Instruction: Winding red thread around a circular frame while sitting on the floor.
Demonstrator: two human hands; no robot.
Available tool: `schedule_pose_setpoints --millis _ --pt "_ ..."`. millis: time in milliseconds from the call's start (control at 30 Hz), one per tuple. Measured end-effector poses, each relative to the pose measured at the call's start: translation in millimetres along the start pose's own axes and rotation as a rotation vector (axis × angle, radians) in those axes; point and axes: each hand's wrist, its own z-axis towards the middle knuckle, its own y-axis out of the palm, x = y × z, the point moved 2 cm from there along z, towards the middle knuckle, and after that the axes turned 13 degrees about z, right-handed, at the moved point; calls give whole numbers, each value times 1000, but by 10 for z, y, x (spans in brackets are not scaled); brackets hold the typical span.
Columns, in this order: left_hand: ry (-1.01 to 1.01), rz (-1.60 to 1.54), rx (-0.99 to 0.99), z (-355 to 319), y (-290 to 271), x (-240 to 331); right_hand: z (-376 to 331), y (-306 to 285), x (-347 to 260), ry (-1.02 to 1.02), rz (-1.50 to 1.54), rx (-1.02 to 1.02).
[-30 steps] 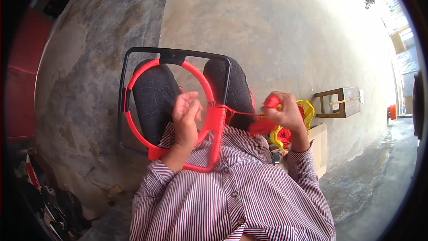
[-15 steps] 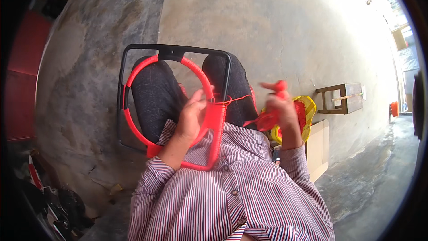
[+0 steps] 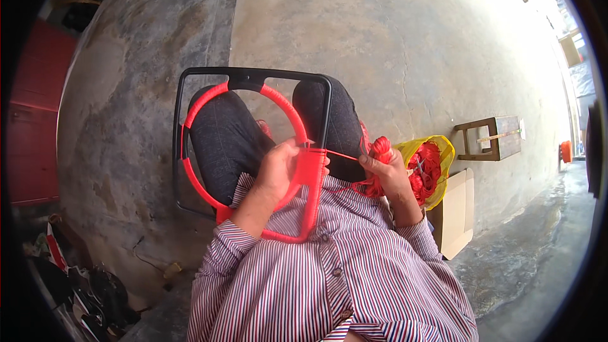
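Note:
Across my lap rests a black rectangular frame (image 3: 253,71) with an inner ring. Red cord (image 3: 278,102) is wound tightly round most of the ring and round the frame's near right corner. My left hand (image 3: 273,174) grips the wrapped part at the right side, its thumb by the topmost turns and fingertips showing beyond the edge. My right hand (image 3: 391,177) is closed on a bundle of red cord (image 3: 380,147), to the right of the frame. One strand (image 3: 344,154) runs taut between the frame's right bar and the right hand's fingers.
Beside my right thigh stands a yellow bag (image 3: 448,152) filled with red cord, with scissors-like handles among it. A cardboard box (image 3: 457,215) is next to it. Farther right is a small wooden stool (image 3: 500,139). Dark clutter (image 3: 88,291) lies at the lower left, near a red panel (image 3: 35,114).
My right hand has moved slightly left and steadied, and the loose strand is now pulled straight. The left hand has closed round the wrapped part. The frame has shifted slightly right.

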Motion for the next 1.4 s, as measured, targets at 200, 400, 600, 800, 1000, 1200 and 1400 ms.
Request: schedule_pose_setpoints --millis 200,400,600,800,1000,1200,1400 --pt "11 -121 -52 -27 -22 0 -112 34 22 10 -42 -107" --pt "6 -96 -9 4 -6 52 408 -228 -132 -265 -615 127" --pt "389 146 311 -41 4 41 382 754 -722 -498 -957 -226" --pt "621 393 377 -19 -107 -28 549 1046 -453 -1015 -1007 -272" --pt "149 202 381 90 -271 -166 544 389 -92 -808 -749 -96" --pt "82 27 132 20 -59 -69 361 637 -55 -665 -1053 -278" --pt "97 -5 92 105 -225 -173 384 202 -155 -566 -405 -199"
